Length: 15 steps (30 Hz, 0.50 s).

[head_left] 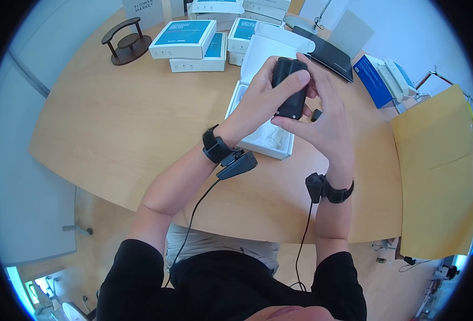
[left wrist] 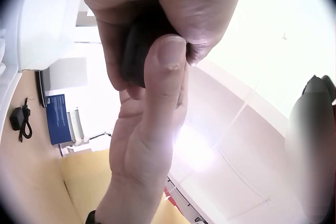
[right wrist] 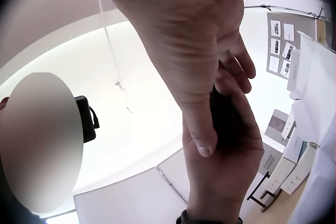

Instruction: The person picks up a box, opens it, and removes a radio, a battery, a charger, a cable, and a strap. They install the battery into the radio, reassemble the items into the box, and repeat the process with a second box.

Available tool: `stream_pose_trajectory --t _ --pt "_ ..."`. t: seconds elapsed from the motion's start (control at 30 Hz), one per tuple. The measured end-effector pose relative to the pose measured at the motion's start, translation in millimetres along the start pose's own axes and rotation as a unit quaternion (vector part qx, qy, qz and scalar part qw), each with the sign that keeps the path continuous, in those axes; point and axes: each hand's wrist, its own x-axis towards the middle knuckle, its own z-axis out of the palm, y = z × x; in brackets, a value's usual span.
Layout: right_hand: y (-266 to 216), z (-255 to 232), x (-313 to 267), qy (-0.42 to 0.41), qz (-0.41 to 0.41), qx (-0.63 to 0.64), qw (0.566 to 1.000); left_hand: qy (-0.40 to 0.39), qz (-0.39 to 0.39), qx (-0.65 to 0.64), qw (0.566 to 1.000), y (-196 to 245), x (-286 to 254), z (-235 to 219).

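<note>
A black handheld device (head_left: 291,88) with rounded edges is held in both hands above an open white box (head_left: 286,150). My left hand (head_left: 259,99) grips it from the left, thumb laid across its face and fingers behind. From the right, my right hand (head_left: 331,109) holds its edge, thumb by the lower end and fingers near the upper end. In the left wrist view the device (left wrist: 137,50) is mostly hidden between the two hands. The right wrist view shows it as a dark shape (right wrist: 226,116) against the left palm.
White-and-teal boxes (head_left: 185,40) are stacked at the back, beside a dark wooden stand (head_left: 130,49). A black laptop (head_left: 327,56) and a blue box (head_left: 373,83) lie at the back right. A black adapter with cable (left wrist: 20,119) rests on the table. A yellow sheet (head_left: 434,171) hangs at right.
</note>
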Motion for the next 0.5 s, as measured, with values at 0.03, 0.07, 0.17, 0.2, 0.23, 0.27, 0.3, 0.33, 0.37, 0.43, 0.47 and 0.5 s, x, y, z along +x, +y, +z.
stream_pose_trajectory --t 0.03,0.07,0.17,0.2,0.23,0.27,0.3,0.33,0.37,0.43,0.47,0.5 --pt "3 2 0 0.002 0.002 0.007 1.0 0.014 -0.012 0.0 1.0 0 0 0" --pt "6 4 0 0.003 0.004 0.013 1.0 0.027 -0.023 0.0 0.999 0 1 -1" --pt "17 6 -2 -0.012 0.017 0.025 0.999 0.021 -0.082 -0.041 0.996 1 3 -6" --pt "17 5 -2 -0.024 0.041 0.032 0.998 0.01 -0.106 -0.062 0.992 1 3 -7" --pt "17 3 -2 -0.035 0.066 0.038 0.996 0.022 -0.113 -0.06 0.992 -1 3 -7" --pt "16 2 -1 -0.047 0.09 0.045 0.994 0.033 -0.119 -0.059 0.991 -3 3 -6" --pt "14 0 0 -0.051 0.128 0.099 0.985 0.045 -0.126 -0.057 0.989 -5 3 -6" --pt "11 -2 1 -0.054 0.166 0.152 0.973 0.055 -0.119 -0.053 0.99 -5 3 -4" --pt "9 -2 1 -0.057 0.203 0.205 0.956 0.066 -0.112 -0.048 0.99 -3 4 -1" --pt "18 4 -1 -0.03 0.097 0.058 0.993 0.069 -0.096 -0.013 0.993 -6 4 -3" --pt "21 7 -3 -0.016 0.047 -0.017 0.999 0.06 -0.088 0.017 0.994 -9 7 -10" --pt "22 9 -5 -0.012 0.032 -0.013 0.999 0.049 -0.083 0.047 0.994 -13 6 -14"
